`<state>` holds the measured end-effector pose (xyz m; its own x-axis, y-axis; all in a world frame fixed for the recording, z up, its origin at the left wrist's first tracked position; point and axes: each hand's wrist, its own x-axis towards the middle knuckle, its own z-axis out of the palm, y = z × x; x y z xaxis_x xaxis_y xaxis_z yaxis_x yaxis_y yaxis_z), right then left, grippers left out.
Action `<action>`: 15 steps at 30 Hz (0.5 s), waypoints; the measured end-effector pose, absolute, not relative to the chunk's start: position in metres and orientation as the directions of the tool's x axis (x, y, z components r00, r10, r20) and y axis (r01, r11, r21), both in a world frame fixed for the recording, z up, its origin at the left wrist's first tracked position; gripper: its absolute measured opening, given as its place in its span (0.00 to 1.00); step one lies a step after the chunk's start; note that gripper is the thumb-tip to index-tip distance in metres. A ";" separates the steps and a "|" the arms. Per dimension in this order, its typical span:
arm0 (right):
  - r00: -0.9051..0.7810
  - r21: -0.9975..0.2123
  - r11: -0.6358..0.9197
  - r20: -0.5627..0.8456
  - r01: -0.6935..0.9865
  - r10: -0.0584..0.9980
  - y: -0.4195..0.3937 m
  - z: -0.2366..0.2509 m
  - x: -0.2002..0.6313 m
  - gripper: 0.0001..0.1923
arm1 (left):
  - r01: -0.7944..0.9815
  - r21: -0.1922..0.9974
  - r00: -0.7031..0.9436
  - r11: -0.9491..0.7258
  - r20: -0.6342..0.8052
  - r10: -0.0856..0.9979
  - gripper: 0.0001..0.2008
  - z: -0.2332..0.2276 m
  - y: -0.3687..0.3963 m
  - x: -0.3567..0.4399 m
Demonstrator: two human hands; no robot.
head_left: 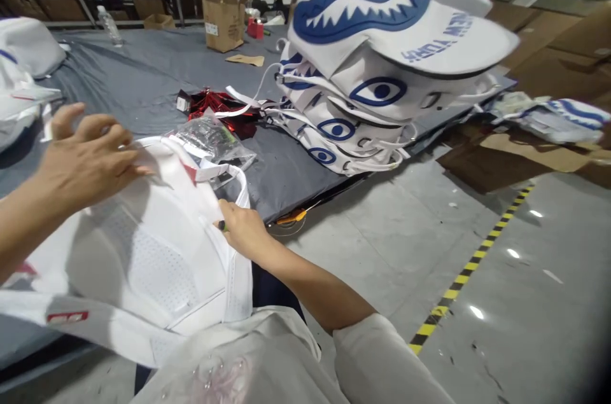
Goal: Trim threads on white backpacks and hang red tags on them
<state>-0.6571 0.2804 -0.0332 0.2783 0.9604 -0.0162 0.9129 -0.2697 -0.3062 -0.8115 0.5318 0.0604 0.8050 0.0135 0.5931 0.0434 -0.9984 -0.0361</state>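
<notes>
A white bag [143, 257] with mesh lining and a small red label lies in front of me on the grey table cover [143, 79]. My left hand [86, 159] rests flat on the bag's upper edge, fingers spread. My right hand [241, 226] pinches the bag's right edge near a white strap and seems to hold a small dark-tipped tool. A clear plastic packet [210, 137] lies just beyond the bag.
A tall stack of white bags with blue eyes and shark-mouth print [372, 73] stands at the table's right end. Red shiny scraps [214, 105], a water bottle [109, 25], a cardboard box [222, 16] and flat cardboard [525, 149] are around. Yellow-black tape [472, 257] marks the floor.
</notes>
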 end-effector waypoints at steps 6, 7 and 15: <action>0.322 -0.287 -0.328 -0.070 0.900 0.944 0.282 -0.034 -0.659 0.15 | -0.059 -0.342 0.949 -0.938 0.271 -0.159 0.29 0.022 0.467 -0.794; 0.322 -0.279 -0.325 -0.060 0.904 0.945 0.282 -0.035 -0.659 0.15 | -0.084 -0.310 0.962 -0.947 0.222 -0.159 0.30 0.019 0.464 -0.791; 0.335 -0.264 -0.325 -0.010 0.908 0.942 0.282 -0.039 -0.660 0.13 | 0.006 -0.184 0.956 -0.983 0.290 -0.048 0.27 0.048 0.512 -0.802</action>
<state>-0.6604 0.2819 -0.0395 0.3346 0.9423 -0.0099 0.9080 -0.3252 -0.2640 -0.8021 0.5121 0.0485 0.9558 -0.0484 0.2900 0.0062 -0.9828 -0.1845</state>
